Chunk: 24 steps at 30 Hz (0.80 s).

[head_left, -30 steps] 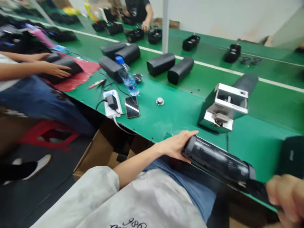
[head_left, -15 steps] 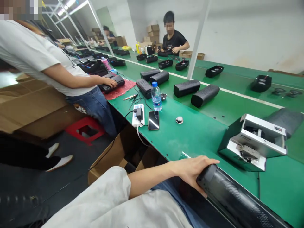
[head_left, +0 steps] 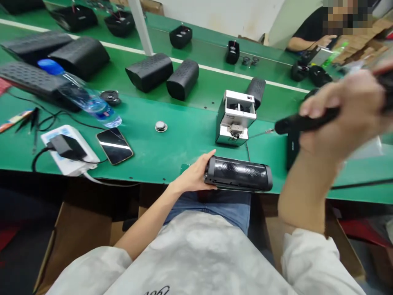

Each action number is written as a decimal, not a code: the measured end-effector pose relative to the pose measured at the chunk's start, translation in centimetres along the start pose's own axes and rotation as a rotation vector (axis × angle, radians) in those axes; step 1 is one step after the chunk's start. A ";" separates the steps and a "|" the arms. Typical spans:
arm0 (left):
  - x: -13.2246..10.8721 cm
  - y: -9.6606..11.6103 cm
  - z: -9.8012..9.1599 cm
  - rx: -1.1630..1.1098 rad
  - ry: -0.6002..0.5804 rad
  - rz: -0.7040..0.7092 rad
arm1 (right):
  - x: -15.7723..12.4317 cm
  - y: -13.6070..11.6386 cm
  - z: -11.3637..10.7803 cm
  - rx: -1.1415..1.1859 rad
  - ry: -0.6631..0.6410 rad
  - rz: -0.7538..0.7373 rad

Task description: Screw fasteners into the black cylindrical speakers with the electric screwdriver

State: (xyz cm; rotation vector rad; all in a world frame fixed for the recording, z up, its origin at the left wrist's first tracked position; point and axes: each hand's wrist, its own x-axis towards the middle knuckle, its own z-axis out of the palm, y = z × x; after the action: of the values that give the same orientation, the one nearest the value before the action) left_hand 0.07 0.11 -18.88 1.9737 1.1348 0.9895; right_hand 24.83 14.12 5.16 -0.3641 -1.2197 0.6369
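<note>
My left hand (head_left: 194, 175) grips the left end of a black cylindrical speaker (head_left: 241, 173), which lies across the bench's front edge with its perforated panel facing up. My right hand (head_left: 346, 108), blurred by motion, is raised at the right. Its fingers wrap round a black electric screwdriver (head_left: 307, 122), whose thin bit points left toward a silver box-shaped screw feeder (head_left: 237, 114). Something small sits at the bit's tip, too blurred to be sure of. The feeder stands just behind the speaker.
Several black speaker shells (head_left: 150, 71) stand on the green bench (head_left: 141, 151). Left of the speaker lie a round metal part (head_left: 161, 126), a phone (head_left: 115, 146), a power strip (head_left: 69, 151) and a tilted-looking water bottle (head_left: 98, 108). A co-worker (head_left: 310, 32) sits across the bench.
The view has swung right and down. My right hand has come into view with the screwdriver. My left hand still holds the speaker's end.
</note>
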 end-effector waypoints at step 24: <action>-0.1 -0.2 0.2 0.054 0.038 0.035 | 0.2 1.4 3.4 -0.174 -0.210 0.296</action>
State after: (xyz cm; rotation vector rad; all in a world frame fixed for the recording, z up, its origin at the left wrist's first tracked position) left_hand 0.08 0.08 -19.17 2.0321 1.1625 1.0282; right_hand 21.27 15.05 5.59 -0.6440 -1.4403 0.8408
